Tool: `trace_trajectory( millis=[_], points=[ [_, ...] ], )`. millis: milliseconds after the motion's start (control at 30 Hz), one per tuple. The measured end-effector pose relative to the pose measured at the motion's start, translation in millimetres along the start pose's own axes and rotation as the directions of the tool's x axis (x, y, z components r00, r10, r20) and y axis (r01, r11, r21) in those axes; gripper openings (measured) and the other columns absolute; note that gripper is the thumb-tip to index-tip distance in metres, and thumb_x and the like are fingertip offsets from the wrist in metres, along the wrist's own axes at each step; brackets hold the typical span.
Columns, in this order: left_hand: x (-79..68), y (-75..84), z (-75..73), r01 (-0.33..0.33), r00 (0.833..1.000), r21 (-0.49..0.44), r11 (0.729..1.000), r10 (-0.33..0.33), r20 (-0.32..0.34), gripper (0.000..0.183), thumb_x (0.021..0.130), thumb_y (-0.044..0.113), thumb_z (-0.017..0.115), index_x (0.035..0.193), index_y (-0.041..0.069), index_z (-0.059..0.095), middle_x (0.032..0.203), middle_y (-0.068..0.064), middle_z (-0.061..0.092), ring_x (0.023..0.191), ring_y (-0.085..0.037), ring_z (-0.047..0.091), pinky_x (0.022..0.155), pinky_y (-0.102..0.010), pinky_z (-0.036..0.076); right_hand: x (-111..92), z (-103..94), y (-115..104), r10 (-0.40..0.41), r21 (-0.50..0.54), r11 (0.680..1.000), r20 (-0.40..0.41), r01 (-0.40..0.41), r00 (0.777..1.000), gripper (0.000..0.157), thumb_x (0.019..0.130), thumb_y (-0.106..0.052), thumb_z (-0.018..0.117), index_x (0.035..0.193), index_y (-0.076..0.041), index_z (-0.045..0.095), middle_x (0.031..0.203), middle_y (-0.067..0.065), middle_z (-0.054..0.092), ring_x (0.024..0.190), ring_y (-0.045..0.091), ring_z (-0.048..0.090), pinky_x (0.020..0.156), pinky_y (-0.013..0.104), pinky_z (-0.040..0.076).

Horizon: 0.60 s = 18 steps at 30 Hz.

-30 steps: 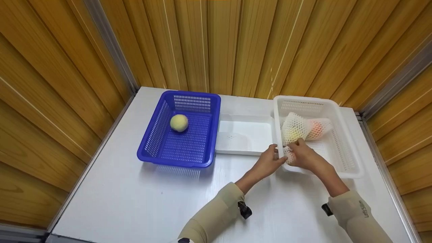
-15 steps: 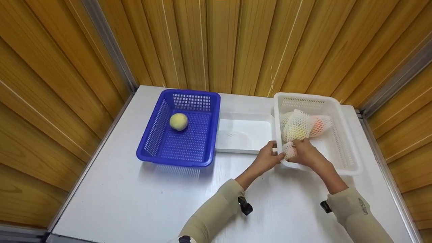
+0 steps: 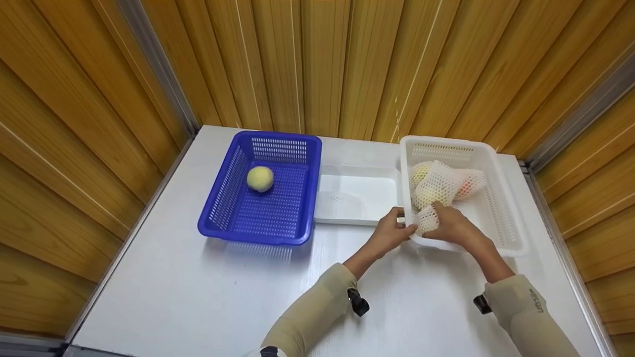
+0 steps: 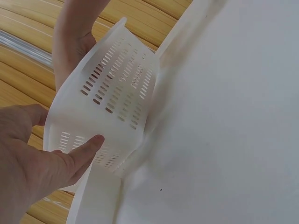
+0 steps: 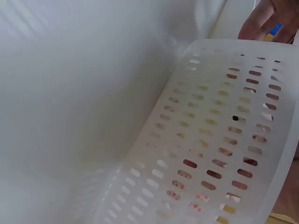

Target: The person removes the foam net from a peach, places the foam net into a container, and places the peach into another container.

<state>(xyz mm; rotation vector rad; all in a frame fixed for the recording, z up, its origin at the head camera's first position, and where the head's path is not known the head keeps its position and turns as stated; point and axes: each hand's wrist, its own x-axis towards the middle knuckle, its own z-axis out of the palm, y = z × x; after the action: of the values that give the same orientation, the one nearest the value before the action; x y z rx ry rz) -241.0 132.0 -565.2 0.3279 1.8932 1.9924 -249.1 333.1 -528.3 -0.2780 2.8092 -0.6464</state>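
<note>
My left hand (image 3: 389, 232) grips the near-left corner of the white basket (image 3: 513, 218). In the left wrist view its thumb (image 4: 86, 151) lies along the outside of the perforated wall. Inside that corner, my right hand (image 3: 454, 224) holds a fruit in a white foam net (image 3: 427, 220), its fingertips at the net's edge. Just behind lies a yellowish fruit in a white foam net (image 3: 436, 186), overlapping another netted yellow fruit (image 3: 419, 172). A reddish fruit in a pinkish net (image 3: 470, 183) sits to their right. The right wrist view shows mostly the basket's perforated wall (image 5: 205, 130), which hides the held fruit.
On the left stands a blue basket (image 3: 211, 230) with a bare pale yellow peach (image 3: 260, 179) inside. A shallow white tray (image 3: 364, 186) sits between the two baskets on the white table (image 3: 198, 297). Wood-panelled walls (image 3: 322, 69) enclose the back and sides.
The netted fruits in the white basket have shifted, and a second yellow one now shows at the back left. My right fingers have moved slightly on the held net. My left hand stays at the corner.
</note>
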Motion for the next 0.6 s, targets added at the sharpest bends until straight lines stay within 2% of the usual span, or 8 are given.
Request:
trace_trajectory(
  millis=[200, 367, 600],
  points=[
    [-1.4, -0.6, -1.9, -0.006, 1.0, 0.002, 1.0, 0.006, -0.012, 0.035, 0.097, 0.007, 0.067, 0.128, -0.001, 0.051, 0.133, -0.017, 0.057, 0.108, -0.021, 0.07, 0.081, -0.026, 0.06, 5.7, 3.9, 12.1, -0.128, 0.008, 0.992, -0.088, 0.13, 0.988, 0.082, 0.074, -0.015, 0.088, 0.137, 0.014, 0.044, 0.127, 0.037, 0.055, 0.119, 0.054, 0.052, 0.1, 0.065, 0.043],
    [-2.3, -1.4, -2.3, 0.012, 1.0, -0.01, 1.0, -0.012, -0.014, 0.03, 0.096, 0.007, 0.068, 0.123, 0.003, 0.053, 0.126, -0.01, 0.059, 0.107, -0.022, 0.07, 0.081, -0.027, 0.06, 8.5, 6.6, 17.5, -0.15, 0.02, 0.988, -0.051, 0.151, 0.987, 0.081, 0.077, -0.016, 0.086, 0.14, 0.01, 0.043, 0.134, 0.037, 0.051, 0.124, 0.053, 0.049, 0.102, 0.066, 0.042],
    [-0.6, 0.5, -1.2, 0.015, 1.0, -0.003, 1.0, -0.015, -0.021, 0.03, 0.096, 0.008, 0.068, 0.122, 0.004, 0.054, 0.129, -0.014, 0.059, 0.105, -0.021, 0.071, 0.08, -0.027, 0.061, 8.6, -2.4, 23.6, -0.183, -0.009, 0.983, -0.03, 0.183, 0.983, 0.078, 0.074, -0.016, 0.089, 0.134, 0.008, 0.046, 0.124, 0.03, 0.059, 0.115, 0.047, 0.057, 0.098, 0.063, 0.046]
  ],
)
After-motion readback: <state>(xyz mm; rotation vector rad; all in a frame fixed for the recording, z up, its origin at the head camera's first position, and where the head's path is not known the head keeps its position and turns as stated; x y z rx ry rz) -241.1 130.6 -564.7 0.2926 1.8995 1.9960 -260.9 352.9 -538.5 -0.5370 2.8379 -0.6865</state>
